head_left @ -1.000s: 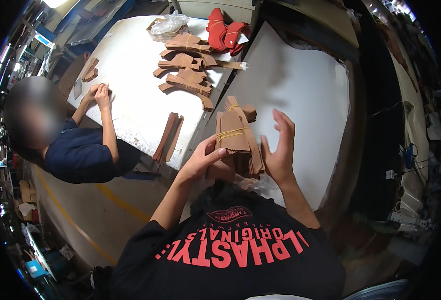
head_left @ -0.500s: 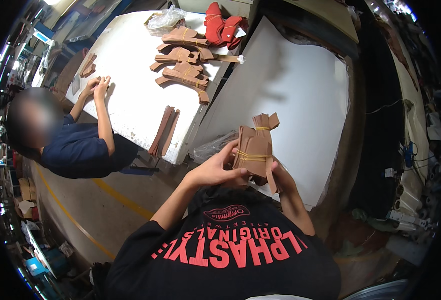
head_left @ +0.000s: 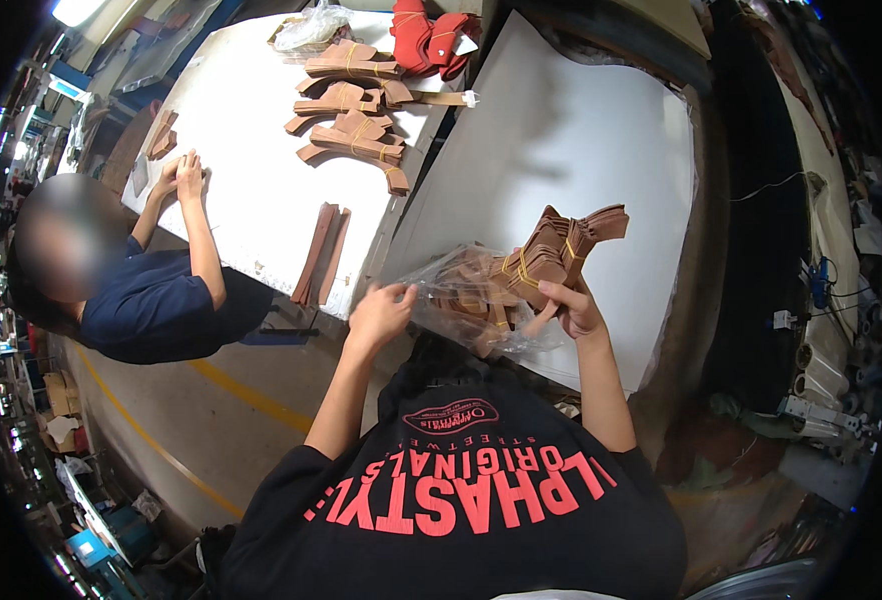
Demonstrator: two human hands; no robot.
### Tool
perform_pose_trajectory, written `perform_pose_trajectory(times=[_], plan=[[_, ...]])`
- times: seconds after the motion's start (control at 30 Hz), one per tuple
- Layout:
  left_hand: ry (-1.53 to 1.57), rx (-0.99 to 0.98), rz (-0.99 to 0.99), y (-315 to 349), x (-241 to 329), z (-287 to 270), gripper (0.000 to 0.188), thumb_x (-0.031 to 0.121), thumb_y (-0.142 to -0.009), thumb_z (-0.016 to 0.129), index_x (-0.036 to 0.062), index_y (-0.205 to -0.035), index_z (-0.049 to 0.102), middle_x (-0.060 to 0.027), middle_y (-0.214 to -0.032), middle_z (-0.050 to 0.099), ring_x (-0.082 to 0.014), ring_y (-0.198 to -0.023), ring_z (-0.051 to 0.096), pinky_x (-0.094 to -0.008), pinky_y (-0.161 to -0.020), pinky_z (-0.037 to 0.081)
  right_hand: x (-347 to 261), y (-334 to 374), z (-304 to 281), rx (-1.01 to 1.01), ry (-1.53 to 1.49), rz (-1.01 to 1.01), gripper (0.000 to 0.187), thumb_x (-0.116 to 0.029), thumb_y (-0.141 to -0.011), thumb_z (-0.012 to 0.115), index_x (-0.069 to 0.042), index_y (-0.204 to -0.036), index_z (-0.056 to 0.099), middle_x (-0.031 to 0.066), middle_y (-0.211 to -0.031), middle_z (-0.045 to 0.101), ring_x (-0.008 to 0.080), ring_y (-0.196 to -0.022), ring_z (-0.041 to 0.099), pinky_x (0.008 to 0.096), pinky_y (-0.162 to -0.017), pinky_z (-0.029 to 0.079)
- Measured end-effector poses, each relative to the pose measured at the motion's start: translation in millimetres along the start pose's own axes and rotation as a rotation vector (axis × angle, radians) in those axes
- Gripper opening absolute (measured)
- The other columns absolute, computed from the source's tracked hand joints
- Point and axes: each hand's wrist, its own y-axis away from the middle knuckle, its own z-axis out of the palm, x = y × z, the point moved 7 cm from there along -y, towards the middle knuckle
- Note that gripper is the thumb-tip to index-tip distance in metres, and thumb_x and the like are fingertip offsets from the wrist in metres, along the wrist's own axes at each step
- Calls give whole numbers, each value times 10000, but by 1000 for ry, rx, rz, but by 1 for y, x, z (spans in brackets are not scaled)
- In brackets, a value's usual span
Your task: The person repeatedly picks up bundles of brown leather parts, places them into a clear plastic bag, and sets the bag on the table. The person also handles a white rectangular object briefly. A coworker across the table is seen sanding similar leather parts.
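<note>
My right hand (head_left: 573, 305) is closed on a bundle of brown cut pieces (head_left: 546, 255), bound with yellow rubber bands and tilted up to the right. A clear plastic bag (head_left: 441, 268) lies in front of me, with more banded brown pieces (head_left: 481, 305) inside it. At the bag's left edge, my left hand (head_left: 383, 312) pinches the plastic. The held bundle overlaps the bag's right side; whether part of it sits inside, I cannot tell.
On the white table (head_left: 251, 130) lie several banded brown bundles (head_left: 356, 135), loose brown strips (head_left: 321, 255) and red bundles (head_left: 431, 38). A co-worker (head_left: 161, 300) sits at its left side with both hands on it. White sheeting (head_left: 601, 150) covers the surface at right.
My left hand has let go of the bundle and moved left to the bag, which is now pulled wider. The bundle has shifted right and turned in my right hand.
</note>
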Motion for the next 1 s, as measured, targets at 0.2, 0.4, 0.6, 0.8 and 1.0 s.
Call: perform_pose_trajectory(times=[0.2, 0.4, 0.6, 0.8, 1.0], plan=[[173, 84, 31, -5, -7, 36, 351, 238, -925, 644, 76, -1218, 749, -183, -1255, 674, -337, -1152, 664, -419, -968, 531, 30, -14, 14, -45, 241, 64, 867, -129, -792, 805, -35, -1548, 391, 126, -1416, 564, 250, -1317, 543, 369, -1127, 427], [385, 52, 358, -7, 8, 57, 860, -8, -755, 614, 28, -1578, 370, -235, -1545, 465, -374, -1434, 468, -384, -1165, 411, 136, -22, 17, -405, 591, 285, 968, -304, -774, 855, 35, -1542, 372, 165, -1467, 515, 250, -1345, 495, 366, -1149, 379], [551, -181, 391, 6, 31, 51, 1092, -31, -708, 628, 24, -1659, 93, -270, -1679, 264, -320, -1543, 328, -318, -1192, 334, 200, -40, 2, -407, 755, 583, 896, -466, -839, 775, 66, -1473, 430, 219, -1371, 598, 293, -1280, 572, 358, -1080, 450], [532, -264, 436, 13, 45, 42, 1133, -14, -723, 614, 58, -1663, -14, -312, -1646, 293, -387, -1518, 356, -350, -1196, 355, 194, -63, 14, -256, 661, 411, 1017, -497, -885, 744, 37, -1597, 252, 256, -1599, 380, 333, -1497, 369, 373, -1201, 338], [536, -335, 370, -4, 40, 40, 1122, -51, -737, 611, 31, -1660, -21, -271, -1704, 183, -318, -1588, 204, -309, -1226, 251, 233, -76, 0, -120, 1070, 423, 1019, -527, -906, 707, 133, -1551, 275, 347, -1540, 438, 429, -1466, 421, 432, -1194, 352]])
